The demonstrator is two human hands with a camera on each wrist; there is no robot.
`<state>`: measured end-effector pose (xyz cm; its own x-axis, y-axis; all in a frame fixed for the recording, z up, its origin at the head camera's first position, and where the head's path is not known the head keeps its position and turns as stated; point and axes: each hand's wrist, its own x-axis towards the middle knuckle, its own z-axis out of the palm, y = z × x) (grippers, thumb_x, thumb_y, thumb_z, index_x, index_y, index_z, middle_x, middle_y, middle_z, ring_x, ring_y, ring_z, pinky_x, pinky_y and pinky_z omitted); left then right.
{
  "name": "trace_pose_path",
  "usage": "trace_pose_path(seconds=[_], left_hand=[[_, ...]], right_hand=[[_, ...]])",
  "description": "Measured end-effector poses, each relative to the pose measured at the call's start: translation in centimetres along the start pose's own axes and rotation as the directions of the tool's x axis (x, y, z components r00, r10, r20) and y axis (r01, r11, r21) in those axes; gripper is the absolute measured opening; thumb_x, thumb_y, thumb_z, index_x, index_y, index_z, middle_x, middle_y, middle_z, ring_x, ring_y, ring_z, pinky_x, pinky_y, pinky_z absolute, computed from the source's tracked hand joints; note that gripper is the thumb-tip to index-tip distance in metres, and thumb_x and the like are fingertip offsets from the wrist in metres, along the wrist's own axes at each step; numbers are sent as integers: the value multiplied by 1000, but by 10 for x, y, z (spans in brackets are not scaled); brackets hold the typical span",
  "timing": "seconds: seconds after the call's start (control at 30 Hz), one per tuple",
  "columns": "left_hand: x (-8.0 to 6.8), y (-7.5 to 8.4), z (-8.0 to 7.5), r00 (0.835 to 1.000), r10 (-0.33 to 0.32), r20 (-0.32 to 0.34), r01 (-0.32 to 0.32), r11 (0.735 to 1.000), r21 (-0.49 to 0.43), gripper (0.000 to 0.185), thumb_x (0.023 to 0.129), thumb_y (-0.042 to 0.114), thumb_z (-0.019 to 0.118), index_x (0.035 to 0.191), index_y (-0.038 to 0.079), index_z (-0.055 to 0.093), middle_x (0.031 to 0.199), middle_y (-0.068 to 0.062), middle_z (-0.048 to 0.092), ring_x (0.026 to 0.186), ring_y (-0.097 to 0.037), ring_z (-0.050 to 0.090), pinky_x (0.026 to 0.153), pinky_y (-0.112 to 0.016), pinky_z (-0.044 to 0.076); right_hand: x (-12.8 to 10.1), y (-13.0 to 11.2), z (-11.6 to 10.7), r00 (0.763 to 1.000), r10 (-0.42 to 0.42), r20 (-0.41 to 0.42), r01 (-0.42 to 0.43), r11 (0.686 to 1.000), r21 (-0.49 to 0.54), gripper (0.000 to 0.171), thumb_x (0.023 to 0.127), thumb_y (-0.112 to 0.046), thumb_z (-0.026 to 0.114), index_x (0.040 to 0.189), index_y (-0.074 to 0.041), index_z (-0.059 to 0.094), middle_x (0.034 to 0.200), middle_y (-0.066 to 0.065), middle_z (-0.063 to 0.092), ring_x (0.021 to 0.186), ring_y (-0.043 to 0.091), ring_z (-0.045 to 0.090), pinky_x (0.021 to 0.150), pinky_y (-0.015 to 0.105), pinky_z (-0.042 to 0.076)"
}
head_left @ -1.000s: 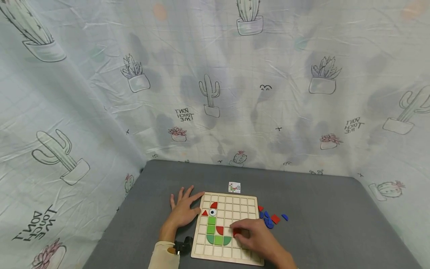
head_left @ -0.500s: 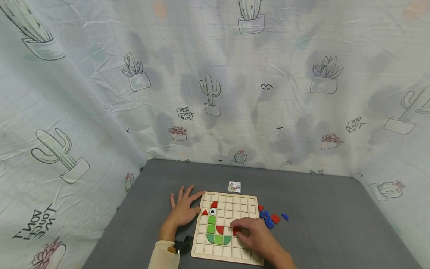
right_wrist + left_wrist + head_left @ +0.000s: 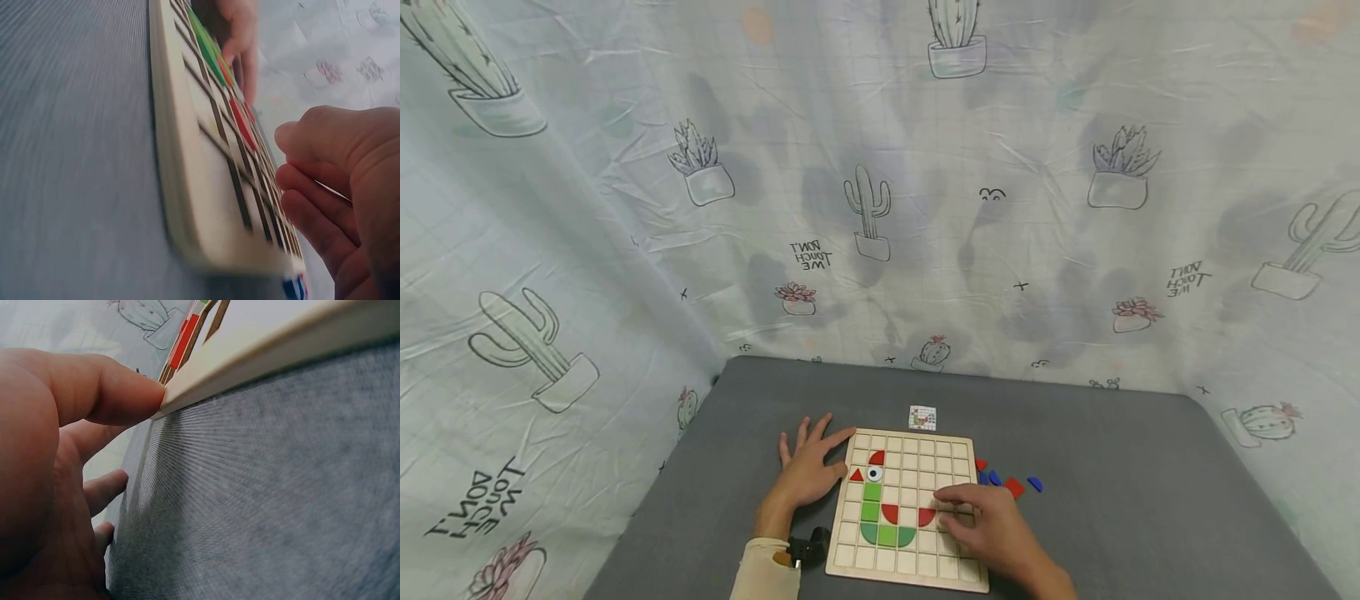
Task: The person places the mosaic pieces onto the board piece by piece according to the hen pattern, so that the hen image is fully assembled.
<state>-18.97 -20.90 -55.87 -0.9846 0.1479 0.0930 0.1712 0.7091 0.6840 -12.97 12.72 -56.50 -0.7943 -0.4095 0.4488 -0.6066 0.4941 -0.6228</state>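
A wooden grid board [image 3: 910,479] lies on the grey table. My left hand [image 3: 808,471] rests at its left side, fingers spread; in the left wrist view the thumb [image 3: 128,394] presses the board's edge. Just right of a red quarter-circle piece [image 3: 927,517], lying in a cell, my right hand [image 3: 992,525] hovers over the board with bent fingers and nothing between them. Another red quarter-circle [image 3: 890,513] sits two cells left, above a row of green pieces [image 3: 887,535]. Green squares [image 3: 871,502], an eye tile [image 3: 874,473] and a red triangle [image 3: 857,474] fill cells at the left.
Beyond the board's far edge lies a small printed pattern card [image 3: 922,417]. Loose pieces lie along the right side, among them a red square [image 3: 1013,487] and a blue half-round piece [image 3: 1035,483], partly hidden by my right hand. A cactus-print curtain [image 3: 880,317] hangs behind the table.
My right hand has let go of the red quarter-circle piece, which stays in its cell, and has moved a little to the right. The left hand stays at the board's edge.
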Motion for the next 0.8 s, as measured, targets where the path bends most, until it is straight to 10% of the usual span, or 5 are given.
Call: trace_pose_path(seconds=[0.53,0.8], left_hand=[[1,-1,1,1000,-1,-5,1,1000,2,61,95,15,72,154,24,66,179,-19,32,168,-54,6,126,-78,-16],[1,0,1,1000,11,-12,-11,1000,8,62,93,13,71,154,23,67,178,-21,34,168,-55,8,126,-80,-14]], right_hand=[[-43,21,-48,952,193,-240,-225,967,-116,35,79,-10,98,111,-21,86,104,-16,83,98,0,77,85,12,59],[-51,28,-66,911,288,-296,-348,921,-174,38,80,-11,98,114,-20,86,102,-10,85,96,2,78,80,25,65]])
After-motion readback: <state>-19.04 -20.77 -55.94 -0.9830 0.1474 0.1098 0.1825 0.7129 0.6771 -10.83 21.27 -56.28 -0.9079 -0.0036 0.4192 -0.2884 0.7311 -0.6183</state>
